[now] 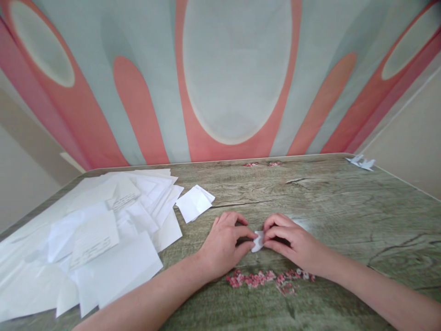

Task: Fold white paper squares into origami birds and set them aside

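Observation:
A small folded piece of white paper [258, 242] is held just above or on the wooden tabletop, between my two hands. My left hand [225, 241] pinches its left edge with thumb and fingertips. From the other side, my right hand [287, 241] grips the right edge, fingers closed on it. Fingertips cover part of the paper, so its full shape is hidden. Up and to the left of my left hand lies a short stack of white paper squares [195, 203].
A large heap of loose white paper sheets [127, 266] spreads over the table's left side. Folded paper shapes [361, 162] sit at the far right corner. Pink flower patterns [255, 279] mark the tabletop [344, 207] near my hands. A red and grey patterned panel [237, 149] stands behind.

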`<state>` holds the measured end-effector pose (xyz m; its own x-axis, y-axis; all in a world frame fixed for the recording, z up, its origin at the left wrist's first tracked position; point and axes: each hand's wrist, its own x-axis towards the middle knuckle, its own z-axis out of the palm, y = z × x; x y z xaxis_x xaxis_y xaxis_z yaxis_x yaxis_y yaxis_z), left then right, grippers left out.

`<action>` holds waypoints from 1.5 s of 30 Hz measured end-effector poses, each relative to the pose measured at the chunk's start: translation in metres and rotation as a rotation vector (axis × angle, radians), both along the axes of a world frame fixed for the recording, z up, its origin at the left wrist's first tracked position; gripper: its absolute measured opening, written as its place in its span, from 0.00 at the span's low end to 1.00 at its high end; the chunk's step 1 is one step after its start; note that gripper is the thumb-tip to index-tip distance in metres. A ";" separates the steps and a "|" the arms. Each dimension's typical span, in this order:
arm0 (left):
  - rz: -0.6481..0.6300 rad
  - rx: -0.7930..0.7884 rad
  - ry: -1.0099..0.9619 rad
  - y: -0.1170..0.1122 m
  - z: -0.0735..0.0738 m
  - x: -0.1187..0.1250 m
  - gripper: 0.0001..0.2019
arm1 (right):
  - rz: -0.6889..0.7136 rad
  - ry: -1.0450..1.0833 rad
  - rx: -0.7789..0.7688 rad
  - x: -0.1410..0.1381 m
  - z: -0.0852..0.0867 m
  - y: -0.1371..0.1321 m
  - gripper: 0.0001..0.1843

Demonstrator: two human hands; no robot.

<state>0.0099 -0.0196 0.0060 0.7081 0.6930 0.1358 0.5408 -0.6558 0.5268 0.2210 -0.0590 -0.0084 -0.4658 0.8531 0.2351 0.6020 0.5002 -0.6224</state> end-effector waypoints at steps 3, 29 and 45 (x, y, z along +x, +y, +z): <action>0.010 -0.006 0.009 0.000 -0.001 0.000 0.08 | -0.034 0.016 -0.082 0.000 0.000 0.003 0.07; 0.016 0.006 0.033 -0.013 0.003 0.001 0.20 | -0.102 0.026 -0.101 -0.003 -0.002 0.005 0.06; 0.006 0.064 0.023 -0.010 0.001 0.000 0.16 | -0.152 0.025 -0.065 -0.008 -0.002 0.004 0.06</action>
